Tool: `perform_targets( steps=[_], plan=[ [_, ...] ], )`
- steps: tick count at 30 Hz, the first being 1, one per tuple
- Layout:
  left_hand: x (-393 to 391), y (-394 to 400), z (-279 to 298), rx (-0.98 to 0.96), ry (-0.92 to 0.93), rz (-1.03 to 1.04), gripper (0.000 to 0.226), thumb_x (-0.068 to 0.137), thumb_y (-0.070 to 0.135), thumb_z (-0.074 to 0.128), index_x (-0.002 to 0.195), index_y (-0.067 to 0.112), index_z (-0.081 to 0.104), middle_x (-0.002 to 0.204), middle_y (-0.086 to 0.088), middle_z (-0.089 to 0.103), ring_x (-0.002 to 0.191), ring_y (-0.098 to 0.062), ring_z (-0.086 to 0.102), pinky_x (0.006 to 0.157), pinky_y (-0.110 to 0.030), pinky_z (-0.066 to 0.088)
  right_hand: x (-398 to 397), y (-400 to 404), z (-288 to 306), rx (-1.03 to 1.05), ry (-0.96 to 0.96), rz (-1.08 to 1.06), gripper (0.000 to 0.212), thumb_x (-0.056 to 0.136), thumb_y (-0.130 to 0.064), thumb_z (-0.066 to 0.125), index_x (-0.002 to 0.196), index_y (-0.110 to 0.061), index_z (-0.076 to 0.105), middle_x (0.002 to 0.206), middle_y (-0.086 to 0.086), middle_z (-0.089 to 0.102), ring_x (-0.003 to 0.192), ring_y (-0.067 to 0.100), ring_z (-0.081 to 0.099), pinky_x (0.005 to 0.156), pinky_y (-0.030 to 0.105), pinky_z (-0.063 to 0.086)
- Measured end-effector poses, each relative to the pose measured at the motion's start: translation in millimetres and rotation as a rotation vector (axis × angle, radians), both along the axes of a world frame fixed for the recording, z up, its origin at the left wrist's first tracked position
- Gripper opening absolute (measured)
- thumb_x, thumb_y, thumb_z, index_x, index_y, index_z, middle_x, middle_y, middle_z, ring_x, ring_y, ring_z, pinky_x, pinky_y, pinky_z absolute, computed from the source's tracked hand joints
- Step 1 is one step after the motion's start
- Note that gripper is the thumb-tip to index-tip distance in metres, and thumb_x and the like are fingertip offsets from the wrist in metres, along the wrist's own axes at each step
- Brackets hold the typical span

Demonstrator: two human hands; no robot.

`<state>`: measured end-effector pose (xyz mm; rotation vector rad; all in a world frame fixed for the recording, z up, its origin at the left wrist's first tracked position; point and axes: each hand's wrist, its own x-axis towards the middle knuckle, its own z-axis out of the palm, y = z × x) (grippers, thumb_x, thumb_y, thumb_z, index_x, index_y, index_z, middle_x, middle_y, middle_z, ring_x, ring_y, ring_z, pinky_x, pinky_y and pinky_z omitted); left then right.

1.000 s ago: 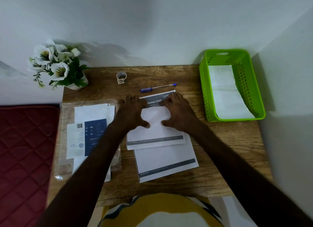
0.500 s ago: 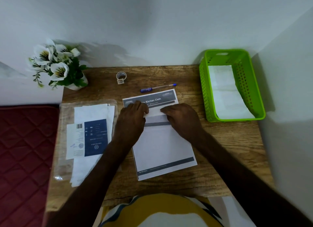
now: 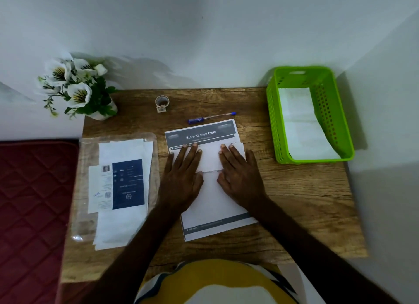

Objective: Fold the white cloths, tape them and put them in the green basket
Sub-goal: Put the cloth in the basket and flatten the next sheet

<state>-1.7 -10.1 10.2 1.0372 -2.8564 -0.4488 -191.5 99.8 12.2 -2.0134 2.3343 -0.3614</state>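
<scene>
pressing flat, both hands pin the folded white cloth edges.

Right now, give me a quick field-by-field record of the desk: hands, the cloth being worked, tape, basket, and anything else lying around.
left hand: flat, fingers straight, pressing the folded white cloth
right hand: flat, pressing the same cloth's right side
cloth position: on the printed sheet headed "Store Kitchen Cloth"
tape roll: upright on the desk beyond the sheet, untouched
pen: lying just beyond the sheet
green basket: far right, already holds white cloth
cloth packet: clear bag left of the hands
flowers: far left corner
</scene>
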Motion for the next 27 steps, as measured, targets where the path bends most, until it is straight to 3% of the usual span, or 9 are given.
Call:
perform_targets(
  steps=[3, 9, 17, 27],
  plan=[
    [0, 0, -6, 0.000, 0.006, 0.013, 0.057, 0.108, 0.041, 0.025, 0.160, 0.018, 0.029, 0.169, -0.004, 0.020, 0.158, -0.023, 0.012, 0.126, -0.054, 0.014, 10, -6, -1, -0.006, -0.009, -0.017, 0.050, 0.103, -0.034, 0.045, 0.143, -0.007, 0.056, 0.156, 0.010, 0.047, 0.146, 0.025, 0.043, 0.116, 0.062, 0.031],
    [0, -1, -13, 0.000, 0.007, 0.025, 0.056, 0.108, 0.039, 0.023, 0.160, 0.018, 0.027, 0.170, -0.002, 0.016, 0.158, -0.018, 0.006, 0.126, -0.053, 0.013, 36, -20, -6, 0.108, 0.037, 0.046, 0.056, 0.108, -0.037, 0.032, 0.157, -0.009, 0.035, 0.165, 0.010, 0.032, 0.155, 0.022, 0.024, 0.122, 0.061, 0.019],
    [1, 1, -11, 0.030, 0.044, 0.061, 0.060, 0.108, 0.042, 0.022, 0.162, 0.015, 0.022, 0.170, -0.005, 0.014, 0.158, -0.019, 0.008, 0.128, -0.049, 0.013, 21, -11, -1, 0.182, -0.048, -0.135, 0.070, 0.104, -0.051, 0.029, 0.159, -0.007, 0.027, 0.168, 0.012, 0.023, 0.156, 0.025, 0.021, 0.125, 0.053, 0.021],
    [-1, 1, -15, 0.096, 0.061, 0.126, 0.065, 0.106, 0.045, 0.029, 0.163, 0.017, 0.015, 0.171, -0.001, 0.006, 0.158, -0.016, 0.001, 0.128, -0.043, 0.007, 2, 3, -3, 0.245, -0.048, -0.240, 0.078, 0.102, -0.058, 0.024, 0.163, -0.011, 0.013, 0.171, 0.009, 0.007, 0.158, 0.025, 0.008, 0.127, 0.049, 0.011]
  ],
)
